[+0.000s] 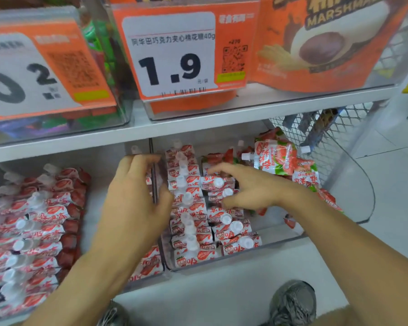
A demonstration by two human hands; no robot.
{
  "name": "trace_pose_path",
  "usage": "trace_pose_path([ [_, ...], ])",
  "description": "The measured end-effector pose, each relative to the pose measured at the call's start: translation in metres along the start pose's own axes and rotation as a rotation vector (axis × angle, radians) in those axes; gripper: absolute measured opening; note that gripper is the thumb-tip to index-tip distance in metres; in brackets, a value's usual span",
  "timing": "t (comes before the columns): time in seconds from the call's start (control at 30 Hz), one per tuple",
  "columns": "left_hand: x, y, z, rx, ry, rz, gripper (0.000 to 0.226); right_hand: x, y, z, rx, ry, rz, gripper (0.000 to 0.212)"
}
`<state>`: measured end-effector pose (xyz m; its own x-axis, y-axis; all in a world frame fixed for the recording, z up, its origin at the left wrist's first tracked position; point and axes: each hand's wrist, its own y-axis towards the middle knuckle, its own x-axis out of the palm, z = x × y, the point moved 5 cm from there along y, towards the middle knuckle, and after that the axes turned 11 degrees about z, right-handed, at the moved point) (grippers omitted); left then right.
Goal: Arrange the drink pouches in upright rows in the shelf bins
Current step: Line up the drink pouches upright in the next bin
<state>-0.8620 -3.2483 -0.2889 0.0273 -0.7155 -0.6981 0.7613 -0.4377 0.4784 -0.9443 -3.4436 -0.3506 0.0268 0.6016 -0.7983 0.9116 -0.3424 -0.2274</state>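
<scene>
left hand (137,196) hides bin divider (154,170), grip unclear | right hand (250,187) spread, empty, over pouches (189,208)

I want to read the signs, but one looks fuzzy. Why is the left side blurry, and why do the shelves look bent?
Head view: the middle price tag reads sharply, 1.9; the left price tag and the pouches in the left bin smear toward the frame edge; the shelf edge slants and curves, as a wide-angle lens would bend it; lighting is even, with soft glare on the clear bin fronts.
</scene>
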Motion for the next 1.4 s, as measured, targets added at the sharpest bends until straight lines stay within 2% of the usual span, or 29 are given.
trace_pose_path([
  [0.13,-0.001,-0.002,-0.012,-0.099,-0.074,0.033,0.041,0.001,0.007,-0.001,0.103,0.186,-0.146,0.056],
  [0.23,0.001,-0.003,-0.013,-0.104,-0.072,0.055,0.039,0.0,0.01,0.0,0.14,0.281,-0.157,0.045],
  [0.37,0.007,-0.004,-0.016,-0.143,-0.089,0.046,0.041,0.007,0.007,0.002,0.185,0.141,-0.117,0.055],
  [0.53,0.005,-0.009,-0.021,-0.202,-0.185,0.073,0.042,0.01,0.011,-0.003,0.195,0.065,-0.181,0.042],
  [0.67,0.006,-0.013,-0.023,-0.229,-0.241,0.11,0.041,0.009,0.015,-0.005,0.162,-0.022,-0.218,0.05],
  [0.83,0.009,-0.013,-0.024,-0.206,-0.231,0.112,0.041,0.014,0.0,-0.002,0.175,0.124,-0.263,0.062],
  [1.0,0.008,-0.014,-0.024,-0.207,-0.27,0.106,0.039,-0.02,-0.033,0.003,0.141,0.195,-0.059,0.082],
  [1.07,0.008,-0.014,-0.024,-0.202,-0.263,0.104,0.039,-0.024,-0.054,0.01,0.147,0.226,-0.111,0.081],
  [1.17,0.01,-0.014,-0.025,-0.219,-0.261,0.104,0.039,-0.007,-0.064,0.014,0.104,0.1,-0.175,0.099],
  [1.3,0.01,-0.013,-0.024,-0.23,-0.242,0.102,0.037,0.012,-0.057,0.007,0.062,0.028,-0.046,0.103],
  [1.4,0.01,-0.013,-0.023,-0.226,-0.226,0.114,0.036,0.016,-0.06,0.014,0.07,0.085,-0.034,0.111],
])
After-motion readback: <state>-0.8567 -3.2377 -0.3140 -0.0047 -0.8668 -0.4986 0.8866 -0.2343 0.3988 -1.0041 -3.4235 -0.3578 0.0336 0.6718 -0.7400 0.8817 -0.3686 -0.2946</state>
